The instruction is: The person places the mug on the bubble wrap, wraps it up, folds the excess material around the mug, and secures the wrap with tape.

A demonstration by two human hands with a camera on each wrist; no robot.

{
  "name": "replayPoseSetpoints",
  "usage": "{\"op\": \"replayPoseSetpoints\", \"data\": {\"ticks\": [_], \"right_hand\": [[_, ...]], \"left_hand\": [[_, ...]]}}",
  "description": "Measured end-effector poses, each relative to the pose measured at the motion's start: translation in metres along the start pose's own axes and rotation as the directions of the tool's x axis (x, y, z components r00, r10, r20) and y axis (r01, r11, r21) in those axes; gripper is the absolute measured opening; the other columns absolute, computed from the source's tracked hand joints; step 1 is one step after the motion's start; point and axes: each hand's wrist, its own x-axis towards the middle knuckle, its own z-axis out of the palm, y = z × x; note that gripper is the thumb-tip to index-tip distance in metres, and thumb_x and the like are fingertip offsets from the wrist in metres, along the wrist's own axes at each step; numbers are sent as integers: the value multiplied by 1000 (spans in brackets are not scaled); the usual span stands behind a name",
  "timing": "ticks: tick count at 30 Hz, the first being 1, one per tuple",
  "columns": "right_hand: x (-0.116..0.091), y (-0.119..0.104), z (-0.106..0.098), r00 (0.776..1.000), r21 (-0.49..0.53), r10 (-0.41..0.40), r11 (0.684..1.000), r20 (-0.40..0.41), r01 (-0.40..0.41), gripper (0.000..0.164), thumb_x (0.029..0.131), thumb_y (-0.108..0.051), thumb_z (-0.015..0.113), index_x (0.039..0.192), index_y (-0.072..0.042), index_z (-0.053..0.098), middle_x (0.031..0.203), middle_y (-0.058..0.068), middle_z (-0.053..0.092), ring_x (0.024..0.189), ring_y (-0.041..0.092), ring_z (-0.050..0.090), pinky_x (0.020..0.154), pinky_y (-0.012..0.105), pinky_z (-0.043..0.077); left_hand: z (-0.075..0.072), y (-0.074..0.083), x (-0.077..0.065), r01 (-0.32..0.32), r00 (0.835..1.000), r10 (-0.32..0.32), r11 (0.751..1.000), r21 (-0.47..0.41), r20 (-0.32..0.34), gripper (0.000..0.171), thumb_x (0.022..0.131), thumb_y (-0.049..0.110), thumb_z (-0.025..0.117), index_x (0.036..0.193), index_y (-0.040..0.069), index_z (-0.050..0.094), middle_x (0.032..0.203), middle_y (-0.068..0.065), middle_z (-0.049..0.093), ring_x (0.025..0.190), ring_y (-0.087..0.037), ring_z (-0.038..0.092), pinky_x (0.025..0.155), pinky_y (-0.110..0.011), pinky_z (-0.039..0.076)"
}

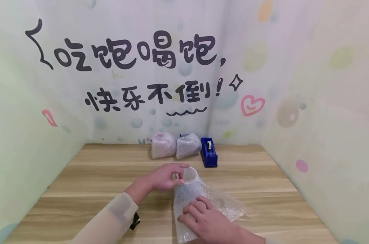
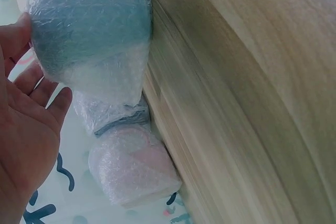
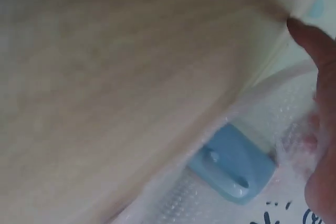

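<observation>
A light blue mug point(image 3: 233, 163) with a handle lies in bubble wrap point(image 1: 228, 203) before me on the wooden table. Its round pale mouth point(image 1: 190, 175) faces the back wall. My left hand point(image 1: 165, 176) holds the wrapped mug at the left of this rim, thumb in front and fingers at the far side. In the left wrist view the blue shows through the plastic. Over the near part of the wrap lies my right hand point(image 1: 207, 217), fingers spread and slightly bent against the sheet. A loose flap of wrap spreads out to the right.
Against the back wall stand two bubble-wrapped bundles, one pinkish point(image 1: 163, 146) and one greyish point(image 1: 188, 146). A blue tape dispenser point(image 1: 209, 152) with a roll of tape stands right of them. Printed walls border the table point(image 1: 105, 179) on the left, back and right.
</observation>
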Motion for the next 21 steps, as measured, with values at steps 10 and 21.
{"op": "replayPoseSetpoints", "data": {"ticks": [10, 21], "right_hand": [[23, -1, -12, 998, -128, -53, 990, 43, 58, 42, 85, -65, 81, 104, -30, 67, 100, -14, 63, 99, 10, 61, 106, 38, 48], [43, 46, -13, 981, 145, 113, 985, -157, -90, 19, 91, -34, 86, 103, -23, 75, 96, -12, 79, 92, 8, 74, 92, 36, 56]], "left_hand": [[1, -1, -1, -1, 1000, 1, 1000, -4, -2, 17, 102, 15, 70, 85, 18, 66, 162, -16, 59, 151, -40, 57, 114, -54, 54], [0, -3, -3, 0, 1000, 0, 999, -35, 6, 13, 103, 17, 72, 90, 17, 70, 165, -16, 56, 152, -41, 55, 115, -54, 53]]}}
